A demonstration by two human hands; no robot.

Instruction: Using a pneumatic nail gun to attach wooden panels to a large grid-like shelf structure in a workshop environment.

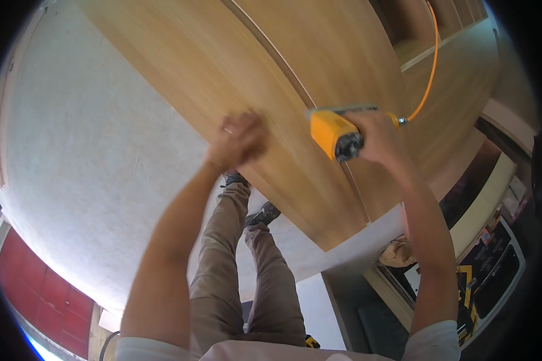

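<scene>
My right hand (379,137) is wrapped round a yellow pneumatic nail gun (331,131) with a black end cap and a grey metal magazine along its far side. An orange air hose (430,81) joins it at a metal coupling. The nail gun is over a seam between wood-grain panels, and I cannot tell whether it touches them. My left hand (239,141), with a ring on one finger, is over the near wood-grain panel (186,66), left of the nail gun. Motion smears its fingers, so whether it holds anything does not show.
Pale floor (84,120) spreads along the left side. Below my hands are my legs and dark shoes (263,213). At the lower right, a black and yellow case (491,283) and a crumpled brown bag (397,253) crowd the space. Red panels (42,289) stand at the lower left.
</scene>
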